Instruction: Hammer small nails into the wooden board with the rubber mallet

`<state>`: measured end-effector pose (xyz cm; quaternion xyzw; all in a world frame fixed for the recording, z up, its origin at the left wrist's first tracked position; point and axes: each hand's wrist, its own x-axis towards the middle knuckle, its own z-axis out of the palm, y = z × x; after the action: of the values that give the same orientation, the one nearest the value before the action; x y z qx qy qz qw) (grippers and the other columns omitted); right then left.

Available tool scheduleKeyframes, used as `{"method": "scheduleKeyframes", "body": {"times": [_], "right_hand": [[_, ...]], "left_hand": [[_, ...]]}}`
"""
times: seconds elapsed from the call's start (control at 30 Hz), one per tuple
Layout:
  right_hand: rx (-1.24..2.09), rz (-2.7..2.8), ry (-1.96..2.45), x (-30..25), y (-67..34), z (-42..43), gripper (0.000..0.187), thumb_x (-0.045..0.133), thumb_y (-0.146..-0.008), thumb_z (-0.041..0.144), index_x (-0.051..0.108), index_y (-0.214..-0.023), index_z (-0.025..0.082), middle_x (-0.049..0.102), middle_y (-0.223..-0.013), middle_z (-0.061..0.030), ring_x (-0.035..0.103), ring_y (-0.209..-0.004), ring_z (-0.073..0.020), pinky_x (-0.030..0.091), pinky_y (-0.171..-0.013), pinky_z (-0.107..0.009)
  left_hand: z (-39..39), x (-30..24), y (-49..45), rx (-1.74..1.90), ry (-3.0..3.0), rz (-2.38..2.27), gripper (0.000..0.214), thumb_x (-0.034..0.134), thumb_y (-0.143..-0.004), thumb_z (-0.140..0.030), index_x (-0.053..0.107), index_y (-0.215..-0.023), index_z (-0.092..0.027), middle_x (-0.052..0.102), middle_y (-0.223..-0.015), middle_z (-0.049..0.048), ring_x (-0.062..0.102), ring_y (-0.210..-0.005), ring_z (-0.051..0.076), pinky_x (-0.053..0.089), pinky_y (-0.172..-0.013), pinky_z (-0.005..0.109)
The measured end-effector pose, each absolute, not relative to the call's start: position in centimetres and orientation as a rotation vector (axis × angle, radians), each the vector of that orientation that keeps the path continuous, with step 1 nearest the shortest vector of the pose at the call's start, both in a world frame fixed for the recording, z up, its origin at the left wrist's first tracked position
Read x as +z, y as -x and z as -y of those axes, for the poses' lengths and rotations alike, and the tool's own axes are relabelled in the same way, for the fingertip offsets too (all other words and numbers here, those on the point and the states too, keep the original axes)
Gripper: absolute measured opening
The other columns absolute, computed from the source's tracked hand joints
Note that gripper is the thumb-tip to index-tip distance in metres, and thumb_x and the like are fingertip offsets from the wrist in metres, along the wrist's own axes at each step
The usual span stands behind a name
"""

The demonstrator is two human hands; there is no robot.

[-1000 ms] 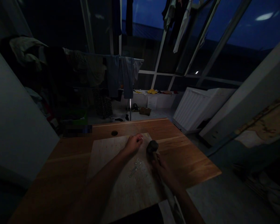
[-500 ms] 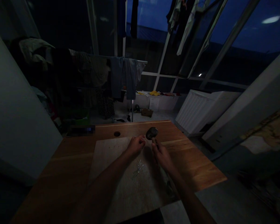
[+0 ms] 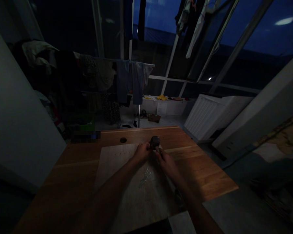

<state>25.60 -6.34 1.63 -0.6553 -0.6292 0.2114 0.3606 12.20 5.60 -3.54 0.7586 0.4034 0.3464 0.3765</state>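
Observation:
The room is dim. My left hand point(image 3: 142, 152) rests on a pale wooden board point(image 3: 117, 182), fingers pinched together on something too small to make out. My right hand point(image 3: 166, 162) grips the handle of a hammer point(image 3: 155, 142), whose dark head sits just right of my left fingertips, close above the board's far edge. A few loose nails point(image 3: 145, 177) lie on the board between my forearms.
The board lies on a brown wooden tabletop point(image 3: 73, 159) with a round hole point(image 3: 123, 140) near its far edge. Beyond stand a clothes rack with hanging laundry point(image 3: 127, 81), a white radiator point(image 3: 205, 113), and large windows.
The hammer head rose from the board beside my left hand, swung forward, and now sits lower, right next to my left fingertips. My left hand stayed in place.

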Motion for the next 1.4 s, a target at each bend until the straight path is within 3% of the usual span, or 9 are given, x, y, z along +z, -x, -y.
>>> {"method": "scheduleKeyframes", "body": {"times": [0.47,0.73,0.97,1.1,1.2,1.3,1.4], "right_hand": [[0.535,1.659,1.742,1.3,-25.8,6.5,0.051,0.039,-0.101,0.046,0.065,-0.134,0.017,0.079,-0.116,-0.0151,0.075,-0.107,-0.0318,0.056,-0.090,-0.040],[0.556,1.517,1.789,-0.3,-26.9,9.4,0.063,0.034,-0.099,0.055,0.062,-0.138,0.014,0.080,-0.111,-0.0175,0.076,-0.104,-0.0346,0.057,-0.086,-0.041],[0.567,1.429,1.723,-3.2,-27.0,10.3,0.063,0.033,-0.099,0.054,0.062,-0.136,0.013,0.071,-0.132,-0.0210,0.070,-0.120,-0.0307,0.054,-0.101,-0.042],[0.592,1.422,1.696,-3.6,-27.0,10.2,0.059,0.034,-0.100,0.049,0.062,-0.136,0.012,0.072,-0.132,-0.0206,0.070,-0.118,-0.0301,0.054,-0.102,-0.043],[0.576,1.403,1.670,-3.6,-26.9,10.3,0.055,0.035,-0.100,0.048,0.064,-0.134,0.014,0.073,-0.128,-0.0186,0.071,-0.115,-0.0295,0.055,-0.100,-0.042],[0.564,1.386,1.662,-3.8,-26.9,10.3,0.055,0.037,-0.099,0.048,0.065,-0.132,0.014,0.074,-0.126,-0.0192,0.071,-0.114,-0.0308,0.055,-0.099,-0.043],[0.575,1.380,1.679,-3.8,-27.0,10.1,0.055,0.039,-0.098,0.051,0.066,-0.131,0.015,0.074,-0.124,-0.0188,0.072,-0.111,-0.0310,0.055,-0.096,-0.042]], "left_hand": [[-6.0,-4.0,-12.2,0.901,-1.919,-1.022,0.018,0.067,-0.072,-0.010,0.070,-0.088,-0.016,0.075,-0.079,0.0003,0.070,-0.076,0.018,0.049,-0.069,0.025],[-5.9,-4.5,-12.5,0.916,-1.920,-1.033,0.034,0.072,-0.077,-0.019,0.070,-0.110,-0.017,0.076,-0.083,0.0011,0.071,-0.078,0.017,0.053,-0.076,0.027],[-5.3,-2.9,-11.6,0.947,-2.087,-1.090,0.027,0.073,-0.076,-0.019,0.066,-0.101,-0.020,0.067,-0.102,0.0040,0.063,-0.087,0.017,0.051,-0.080,0.028],[-3.8,-0.2,-8.8,0.658,-2.440,-0.826,0.015,0.064,-0.080,-0.014,0.068,-0.093,-0.021,0.064,-0.102,0.0033,0.062,-0.086,0.017,0.049,-0.080,0.027],[-2.1,1.9,-6.8,0.363,-2.719,-0.589,0.018,0.066,-0.081,-0.012,0.070,-0.093,-0.025,0.068,-0.107,0.0033,0.064,-0.091,0.020,0.048,-0.081,0.028],[-0.3,2.9,-5.6,0.270,-2.952,-0.424,0.020,0.063,-0.088,-0.010,0.070,-0.099,-0.026,0.072,-0.112,0.0046,0.066,-0.094,0.022,0.047,-0.082,0.031],[1.0,2.5,-5.2,0.278,-3.166,-0.234,0.018,0.059,-0.094,-0.009,0.069,-0.100,-0.023,0.074,-0.100,0.0061,0.067,-0.090,0.022,0.048,-0.078,0.032]]}}
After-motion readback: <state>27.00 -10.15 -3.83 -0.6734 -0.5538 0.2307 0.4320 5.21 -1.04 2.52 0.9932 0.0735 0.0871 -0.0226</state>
